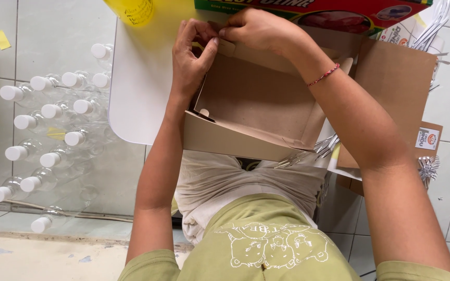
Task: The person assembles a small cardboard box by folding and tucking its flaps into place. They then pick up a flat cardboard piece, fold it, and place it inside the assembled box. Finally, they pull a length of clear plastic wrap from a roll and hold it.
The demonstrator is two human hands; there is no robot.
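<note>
- Left hand: fingers curled, thumb and fingertips pinching the small flap at the far-left corner of the open brown cardboard box.
- Right hand: closed in a pinch on the same far edge, just right of the left hand; the two thumbs nearly touch. A thin red cord bracelet circles the right wrist.
- The box sits directly below and between both hands, on the near edge of the white table, overhanging the person's lap. Its far wall is under the fingertips; its near wall faces the lap.
- Box material: matte, unprinted kraft board inside, smooth, shallow rectangular tray shape with creased, folded walls; the near outer wall looks paler, grey-white.
- Right of the box: a flat brown cardboard sheet of the same board, lying tilted; a small printed label shows at its near right.
- Under the box's near-right corner: clear plastic cutlery, glossy. More of it at far right.
- Far edge: a red and green printed carton; a translucent yellow plastic container at far left of the table.
- Left, on the pale tiled floor: clear plastic bottles with white caps, lying in rows.
- Near: olive-green printed shirt.
</note>
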